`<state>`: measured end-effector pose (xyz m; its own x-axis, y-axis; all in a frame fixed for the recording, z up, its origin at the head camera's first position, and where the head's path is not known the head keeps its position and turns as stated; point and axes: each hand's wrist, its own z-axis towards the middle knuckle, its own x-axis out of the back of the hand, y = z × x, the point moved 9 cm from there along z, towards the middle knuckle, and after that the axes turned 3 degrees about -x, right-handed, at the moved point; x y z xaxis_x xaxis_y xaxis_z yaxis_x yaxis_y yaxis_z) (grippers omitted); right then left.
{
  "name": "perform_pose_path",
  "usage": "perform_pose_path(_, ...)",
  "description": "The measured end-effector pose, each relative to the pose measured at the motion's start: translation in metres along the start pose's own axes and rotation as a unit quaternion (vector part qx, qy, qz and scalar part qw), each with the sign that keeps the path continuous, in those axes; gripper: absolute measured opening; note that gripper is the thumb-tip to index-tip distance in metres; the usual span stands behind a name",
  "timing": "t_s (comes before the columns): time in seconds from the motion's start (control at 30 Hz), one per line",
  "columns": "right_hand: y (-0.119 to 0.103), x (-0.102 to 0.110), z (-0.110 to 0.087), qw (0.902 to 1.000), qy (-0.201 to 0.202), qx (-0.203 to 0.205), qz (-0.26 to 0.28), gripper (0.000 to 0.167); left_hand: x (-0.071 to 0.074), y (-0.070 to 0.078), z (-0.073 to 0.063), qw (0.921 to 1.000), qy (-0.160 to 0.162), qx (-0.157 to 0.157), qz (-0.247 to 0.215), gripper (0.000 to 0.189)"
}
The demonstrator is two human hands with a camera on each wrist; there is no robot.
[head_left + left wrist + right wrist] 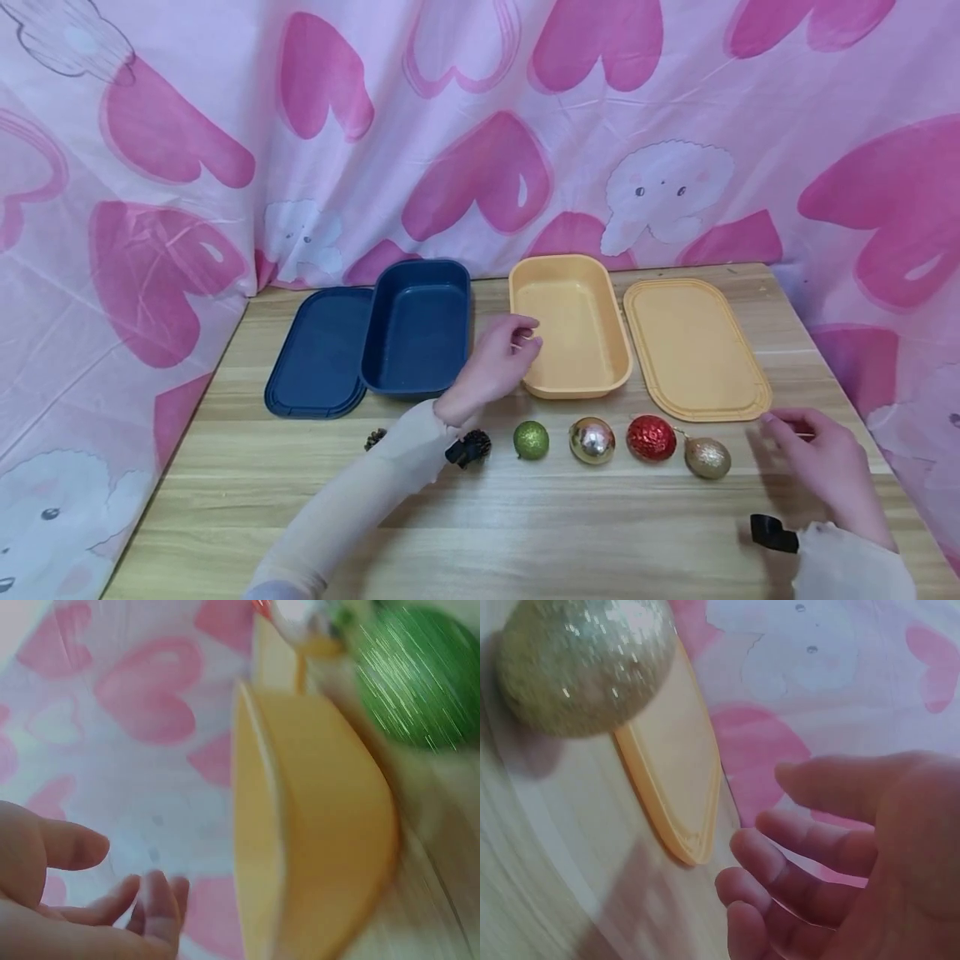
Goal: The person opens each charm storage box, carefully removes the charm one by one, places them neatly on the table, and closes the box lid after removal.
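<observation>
My left hand (498, 358) hovers over the left rim of a yellow plastic box (572, 386), its fingers loosely bent and nothing between them. In the left wrist view the box wall stands beside the fingers (159, 904), apart from them. My right hand (821, 458) is by the near right corner of a flat yellow lid (697, 350), fingers relaxed and holding nothing. Nearest to it among the ornaments is a gold glitter ball (707, 457), which looms large in the right wrist view. A red ball (651, 438), a shiny gold ball (592, 441) and a green glitter ball (531, 440) lie in a row.
A dark blue box (416, 387) stands left of the yellow one, with a blue lid (318, 354) beside it. Pinecones (477, 447) lie around the left forearm, which partly covers them. A pink heart-print curtain (480, 167) borders the wooden table (600, 533).
</observation>
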<state>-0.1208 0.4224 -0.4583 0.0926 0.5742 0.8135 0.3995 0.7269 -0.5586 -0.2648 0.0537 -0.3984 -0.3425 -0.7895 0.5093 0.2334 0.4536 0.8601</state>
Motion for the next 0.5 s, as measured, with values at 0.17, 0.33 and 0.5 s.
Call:
perform_pose_path(0.17, 0.005, 0.006, 0.006, 1.0, -0.005, -0.001, -0.008, 0.05, -0.036, 0.038, -0.002, 0.995, -0.082, -0.021, -0.053, 0.031)
perform_pose_path(0.33, 0.007, 0.006, 0.012, 1.0, -0.007, 0.005, 0.001, 0.048, -0.077, 0.058, 0.001, 0.9707, -0.158, 0.041, -0.176, 0.035)
perform_pose_path(0.5, 0.008, 0.003, 0.018, 0.9999, -0.013, 0.004, -0.006, 0.048, -0.11, 0.062, 0.011, 0.9513, -0.17, 0.108, -0.233, 0.038)
